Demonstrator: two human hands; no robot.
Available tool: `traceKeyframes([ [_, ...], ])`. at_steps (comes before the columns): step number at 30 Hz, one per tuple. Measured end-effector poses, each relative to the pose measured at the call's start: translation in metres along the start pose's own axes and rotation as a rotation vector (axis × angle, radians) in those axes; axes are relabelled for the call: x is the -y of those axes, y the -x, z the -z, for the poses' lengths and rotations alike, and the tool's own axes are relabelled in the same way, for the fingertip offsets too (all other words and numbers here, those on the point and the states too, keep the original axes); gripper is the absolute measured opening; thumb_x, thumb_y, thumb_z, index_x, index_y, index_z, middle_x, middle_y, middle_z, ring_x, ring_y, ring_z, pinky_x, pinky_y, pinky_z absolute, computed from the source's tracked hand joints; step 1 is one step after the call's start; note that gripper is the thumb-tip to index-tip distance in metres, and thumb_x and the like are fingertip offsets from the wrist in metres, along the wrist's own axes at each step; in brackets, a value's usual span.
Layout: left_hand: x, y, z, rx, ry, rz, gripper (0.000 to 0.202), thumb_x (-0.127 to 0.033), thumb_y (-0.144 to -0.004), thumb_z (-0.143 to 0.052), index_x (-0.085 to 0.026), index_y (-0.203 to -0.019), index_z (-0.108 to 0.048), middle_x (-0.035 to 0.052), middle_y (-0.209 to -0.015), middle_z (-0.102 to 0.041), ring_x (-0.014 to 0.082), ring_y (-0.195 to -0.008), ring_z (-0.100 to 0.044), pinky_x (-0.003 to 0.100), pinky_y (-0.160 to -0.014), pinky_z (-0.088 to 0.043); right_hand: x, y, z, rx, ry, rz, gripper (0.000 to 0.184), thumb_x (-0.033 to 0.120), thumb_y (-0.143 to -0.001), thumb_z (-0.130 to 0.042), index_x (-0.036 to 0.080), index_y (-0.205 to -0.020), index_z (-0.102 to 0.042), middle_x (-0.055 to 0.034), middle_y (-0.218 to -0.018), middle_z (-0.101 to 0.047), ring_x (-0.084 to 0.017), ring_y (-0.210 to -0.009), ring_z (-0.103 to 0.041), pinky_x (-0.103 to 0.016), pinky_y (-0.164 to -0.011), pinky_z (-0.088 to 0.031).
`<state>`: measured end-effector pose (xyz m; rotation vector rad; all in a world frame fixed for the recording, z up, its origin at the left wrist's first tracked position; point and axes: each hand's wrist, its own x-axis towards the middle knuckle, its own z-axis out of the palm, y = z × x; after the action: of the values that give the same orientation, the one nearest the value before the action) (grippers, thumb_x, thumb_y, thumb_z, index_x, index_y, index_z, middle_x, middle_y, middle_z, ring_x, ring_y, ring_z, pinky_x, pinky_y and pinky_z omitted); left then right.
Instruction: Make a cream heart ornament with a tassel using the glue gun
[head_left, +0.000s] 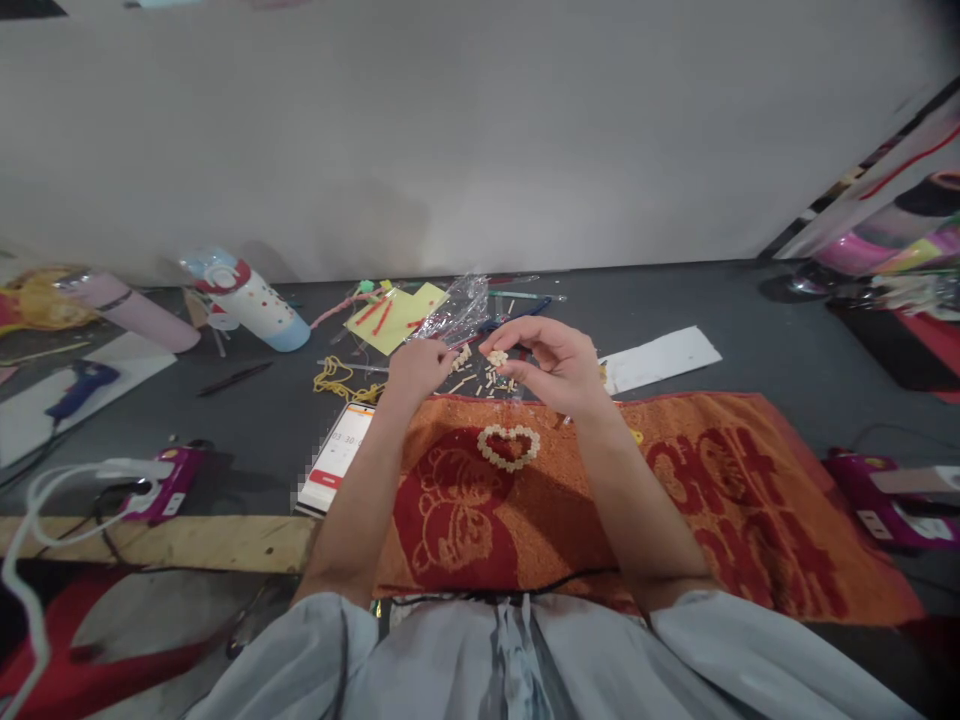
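A dark bench (742, 320) spreads beneath and around the person's two grips, and an orange and red towel (574, 500) lies across its near side, below and in front of them. The right hand (559, 368) hangs over the far edge of the towel, while the left hand (416, 372) faces it just beside, fingers curled. Well off to the left of the left grip leans or lies a spotted bottle (259, 305). Beyond the left grip is a yellow sheet (386, 340), with clear crumpled plastic (457, 308) at its right. A white strip (664, 360) lies right of the right grip, and a phone (341, 450) lies left of the left forearm, nearer the person than that grip. On the towel, between and nearer than the grips, rests a heart-shaped bead ring (510, 463). The right grip is narrow, thumb and fingers pinching a pale bead cluster (496, 357); the left is narrow too, though whether it holds anything cannot be told. Small pale pieces (491, 380) lie scattered beneath the cluster, between both grips.
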<state>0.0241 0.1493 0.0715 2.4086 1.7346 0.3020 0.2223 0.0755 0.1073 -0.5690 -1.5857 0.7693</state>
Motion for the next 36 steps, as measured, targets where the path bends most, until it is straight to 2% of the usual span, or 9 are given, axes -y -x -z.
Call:
traceKeyframes([
  [1,0.001,0.0,0.001,-0.001,0.016,-0.02,0.023,-0.034,-0.085,-0.056,-0.022,-0.096,-0.072,0.0073,-0.081,-0.072,0.0228,-0.079,-0.064,0.029,-0.067,-0.042,-0.001,0.0,0.001,-0.001,0.023,0.01,0.011,0.021,-0.081,-0.072,0.022,-0.091,-0.067,-0.0031,-0.092,-0.073,-0.016,-0.092,-0.068,-0.033,-0.084,-0.055],
  [4,-0.001,0.004,0.009,-0.069,0.201,-0.134,0.054,-0.022,-0.078,-0.062,-0.022,-0.132,-0.057,0.0028,-0.079,-0.071,0.0176,-0.068,-0.062,0.027,-0.063,-0.043,-0.002,0.0,0.003,-0.009,0.069,0.027,0.012,0.022,-0.081,-0.072,0.022,-0.092,-0.068,-0.0031,-0.093,-0.073,-0.017,-0.092,-0.068,-0.035,-0.085,-0.054],
  [8,-0.02,0.026,0.038,-0.067,0.698,-0.325,0.025,-0.035,-0.086,-0.059,-0.018,-0.102,-0.071,0.0,-0.066,-0.064,0.0102,-0.053,-0.054,0.022,-0.052,-0.042,-0.002,0.0,0.004,-0.033,0.125,0.053,0.016,0.019,-0.082,-0.072,0.024,-0.097,-0.071,-0.0029,-0.096,-0.074,-0.016,-0.092,-0.068,-0.033,-0.084,-0.054],
  [12,-0.042,0.051,0.068,0.04,0.733,-0.41,0.032,-0.047,-0.084,-0.064,-0.016,-0.083,-0.069,0.0,-0.066,-0.064,0.0093,-0.058,-0.053,0.021,-0.054,-0.041,-0.003,-0.002,0.003,-0.044,0.173,0.137,0.016,0.021,-0.081,-0.073,0.026,-0.097,-0.072,-0.0017,-0.095,-0.075,-0.017,-0.092,-0.068,-0.035,-0.084,-0.055],
  [15,-0.052,0.059,0.072,0.075,0.665,-0.399,0.036,-0.051,-0.078,-0.07,-0.015,-0.077,-0.066,-0.0013,-0.064,-0.062,0.0097,-0.059,-0.053,0.022,-0.055,-0.04,-0.005,-0.002,0.002,-0.039,0.167,0.16,0.017,0.022,-0.081,-0.074,0.027,-0.097,-0.072,-0.0007,-0.094,-0.075,-0.017,-0.092,-0.068,-0.035,-0.084,-0.056],
  [22,-0.059,0.053,0.054,-0.056,0.483,-0.313,0.025,-0.037,-0.081,-0.066,-0.017,-0.066,-0.062,-0.0018,-0.061,-0.058,0.0105,-0.058,-0.049,0.025,-0.055,-0.032,-0.005,-0.003,-0.001,-0.007,0.139,0.174,0.013,0.02,-0.082,-0.072,0.026,-0.094,-0.07,-0.0011,-0.091,-0.074,-0.016,-0.092,-0.069,-0.035,-0.084,-0.056],
  [26,-0.057,0.052,0.057,-0.109,0.483,-0.267,0.019,-0.032,-0.081,-0.063,-0.017,-0.07,-0.064,-0.0012,-0.061,-0.058,0.0103,-0.058,-0.048,0.025,-0.056,-0.033,-0.002,-0.002,0.0,0.023,0.175,0.148,0.014,0.017,-0.085,-0.068,0.023,-0.097,-0.068,-0.003,-0.097,-0.074,-0.016,-0.096,-0.068,-0.034,-0.088,-0.054],
  [31,-0.048,0.056,0.071,-0.085,0.687,-0.147,0.03,-0.035,-0.078,-0.069,-0.016,-0.101,-0.069,0.001,-0.074,-0.067,0.0105,-0.062,-0.056,0.024,-0.059,-0.045,0.004,-0.003,-0.002,0.013,0.461,0.162,0.015,0.015,-0.088,-0.062,0.023,-0.1,-0.067,-0.0026,-0.096,-0.072,-0.014,-0.091,-0.067,-0.029,-0.082,-0.054],
  [36,-0.048,0.056,0.069,-0.044,0.881,-0.13,0.038,-0.047,-0.072,-0.076,-0.015,-0.092,-0.07,0.0044,-0.078,-0.069,0.0118,-0.066,-0.06,0.024,-0.061,-0.05,0.012,-0.001,-0.009,0.001,0.646,0.154,0.018,0.013,-0.087,-0.062,0.021,-0.101,-0.068,-0.0028,-0.091,-0.071,-0.014,-0.086,-0.066,-0.028,-0.076,-0.054],
])
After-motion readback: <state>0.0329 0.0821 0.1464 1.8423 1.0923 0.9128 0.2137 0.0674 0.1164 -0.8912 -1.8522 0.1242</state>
